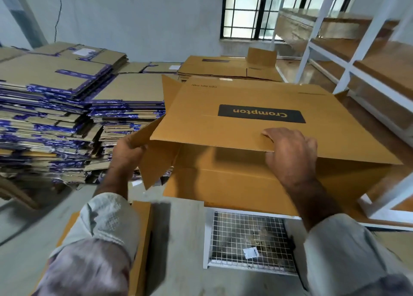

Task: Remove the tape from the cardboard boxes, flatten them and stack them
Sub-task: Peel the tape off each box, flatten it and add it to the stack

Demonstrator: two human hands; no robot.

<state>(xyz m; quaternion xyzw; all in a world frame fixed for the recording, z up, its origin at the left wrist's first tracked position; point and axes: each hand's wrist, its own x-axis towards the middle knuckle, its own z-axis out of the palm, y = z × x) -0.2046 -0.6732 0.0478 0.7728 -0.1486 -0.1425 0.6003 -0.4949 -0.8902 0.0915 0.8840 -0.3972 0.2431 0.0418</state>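
We have the Crompton box [257, 126] up off the floor in front of us, at the centre of the view, its near end open so we look into its hollow; the far flaps at twelve o'clock stand loose, which suggests that end's tape is already off, though we cannot see any tape on this box to be sure. Our left hand [126, 152], at nine o'clock of the box, has its fingers curled around the side flap [154, 161], pinching it outward, most likely to keep it clear so the walls can fold sideways. Our right hand [290, 152], at four o'clock of the printed label [261, 113], grips the near edge of the top panel, thumb side on top and fingers tucked under the lip; that hold lets us push the panel down and across.

We judge the step to be the flattening; the box is still a tube, not yet collapsed. The stacks of flattened boxes [55, 108] lie at nine to ten o'clock, many with purple tape on them; a flat brown pile [223, 69] of like boxes waits at twelve o'clock, probably where this one goes. White shelving [348, 68] stands close at two o'clock; a wire-mesh grate [248, 242] sits below at six.
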